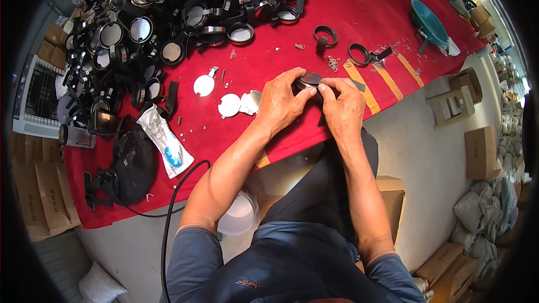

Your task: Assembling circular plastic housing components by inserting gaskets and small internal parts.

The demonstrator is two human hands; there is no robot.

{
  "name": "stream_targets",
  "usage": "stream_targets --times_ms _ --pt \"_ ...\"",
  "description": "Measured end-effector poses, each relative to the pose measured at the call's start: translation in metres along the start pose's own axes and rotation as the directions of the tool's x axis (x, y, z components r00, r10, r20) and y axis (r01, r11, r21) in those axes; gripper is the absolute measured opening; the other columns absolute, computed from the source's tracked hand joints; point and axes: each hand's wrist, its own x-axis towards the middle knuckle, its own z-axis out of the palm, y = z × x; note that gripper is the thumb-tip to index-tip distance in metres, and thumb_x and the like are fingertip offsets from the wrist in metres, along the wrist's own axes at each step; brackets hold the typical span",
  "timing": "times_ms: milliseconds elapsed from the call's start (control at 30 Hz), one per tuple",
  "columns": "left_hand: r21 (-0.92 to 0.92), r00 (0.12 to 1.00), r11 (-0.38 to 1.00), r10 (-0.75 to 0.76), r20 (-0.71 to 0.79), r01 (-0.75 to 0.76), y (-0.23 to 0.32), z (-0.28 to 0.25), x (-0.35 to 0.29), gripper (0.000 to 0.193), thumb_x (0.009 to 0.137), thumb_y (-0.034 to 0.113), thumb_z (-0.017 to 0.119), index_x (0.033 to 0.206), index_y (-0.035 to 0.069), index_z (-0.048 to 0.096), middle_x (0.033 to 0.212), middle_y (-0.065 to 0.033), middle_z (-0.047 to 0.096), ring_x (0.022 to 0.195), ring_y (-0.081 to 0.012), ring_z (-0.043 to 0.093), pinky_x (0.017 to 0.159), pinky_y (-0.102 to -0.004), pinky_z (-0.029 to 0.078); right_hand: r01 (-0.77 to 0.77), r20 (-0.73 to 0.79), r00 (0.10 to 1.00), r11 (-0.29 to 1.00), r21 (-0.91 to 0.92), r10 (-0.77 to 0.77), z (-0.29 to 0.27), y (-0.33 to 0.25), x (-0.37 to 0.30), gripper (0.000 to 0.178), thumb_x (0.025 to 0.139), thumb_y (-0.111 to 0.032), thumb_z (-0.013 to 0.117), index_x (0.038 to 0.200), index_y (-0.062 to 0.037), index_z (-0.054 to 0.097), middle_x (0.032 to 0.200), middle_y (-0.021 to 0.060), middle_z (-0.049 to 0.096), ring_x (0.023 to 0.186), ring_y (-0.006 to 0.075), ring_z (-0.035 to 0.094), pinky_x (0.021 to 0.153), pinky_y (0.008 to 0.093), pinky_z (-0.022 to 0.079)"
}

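Near the front edge of the red-covered table, both my hands hold a round black part with a silvery rim (pixel 309 80). My left hand (pixel 281 102) grips its left side, thumb and fingers closed round it. From the right, my right hand (pixel 343 105) pinches the same part with thumb and forefinger; a thin dark strip (pixel 358 85) sticks out beside these fingers. Pale round discs (pixel 229 105) lie left of my left hand, and another disc with a small tab (pixel 204 85) is farther left. Beyond my hands sit two black rings with tabs (pixel 325 36) (pixel 359 54).
A big heap of black ring-shaped parts with silvery discs (pixel 140 29) covers the table's far left. A plastic bag (pixel 163 137), a black mesh item (pixel 135 165) and a black cable (pixel 168 224) are nearer. A teal basin (pixel 429 22) stands far right; cartons (pixel 481 151) stand on the floor.
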Motion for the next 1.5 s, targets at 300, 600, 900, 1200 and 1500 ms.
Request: stream_targets --times_ms 300,600,900,1200,1500 --pt "-0.003 1.0 1.0 -0.013 0.021 0.013 -0.001 0.001 0.0 0.049 0.09 0.027 0.082 0.127 -0.003 0.072 0.124 -0.0264 0.074 0.115 -0.0414 0.073 0.099 -0.0453 0.058 -0.045 -0.054 0.997 0.998 0.038 0.048 0.006 0.001 -0.003 0.016 0.093 -0.01 0.074 0.101 0.0032 0.079 0.095 0.019 0.075 0.088 0.0359 0.074 0.081 0.0426 0.057" --pt "0.024 0.998 0.999 0.042 0.04 -0.043 -0.005 0.003 -0.002 0.04 0.093 0.024 0.081 0.129 0.006 0.077 0.139 -0.0266 0.069 0.125 -0.0383 0.071 0.101 -0.0416 0.06 0.001 0.02 1.0 0.989 -0.148 0.002 -0.003 -0.006 0.0 0.017 0.092 -0.013 0.076 0.1 0.0015 0.08 0.094 0.0199 0.075 0.09 0.04 0.074 0.083 0.0476 0.057" --pt "0.052 0.997 0.996 0.077 0.012 -0.077 -0.004 0.003 -0.002 0.04 0.092 0.024 0.082 0.129 0.007 0.077 0.138 -0.0264 0.07 0.121 -0.0394 0.072 0.099 -0.0421 0.06 0.053 0.075 0.997 0.96 -0.274 -0.034 -0.006 -0.008 0.008 0.016 0.091 -0.016 0.078 0.097 -0.0016 0.08 0.091 0.0186 0.074 0.087 0.0411 0.073 0.079 0.051 0.056" --pt "0.007 0.999 1.0 -0.001 0.041 0.001 0.001 0.002 -0.003 0.04 0.093 0.027 0.079 0.126 0.005 0.077 0.137 -0.0269 0.069 0.121 -0.0434 0.07 0.104 -0.0468 0.056 0.055 0.039 0.998 0.968 -0.247 -0.046 -0.003 -0.009 -0.002 0.015 0.092 -0.014 0.078 0.099 -0.0003 0.08 0.093 0.0187 0.076 0.089 0.0386 0.074 0.083 0.0467 0.057" --pt "0.132 0.992 0.986 0.087 0.09 -0.098 -0.005 -0.003 -0.002 0.037 0.096 0.023 0.078 0.128 0.004 0.077 0.14 -0.0263 0.068 0.125 -0.0416 0.069 0.105 -0.0447 0.057 -0.241 0.284 0.919 0.96 -0.143 0.273 -0.015 0.012 0.033 0.048 0.102 -0.043 0.066 0.097 0.0036 0.077 0.092 0.023 0.074 0.093 0.0414 0.073 0.084 0.0481 0.055"
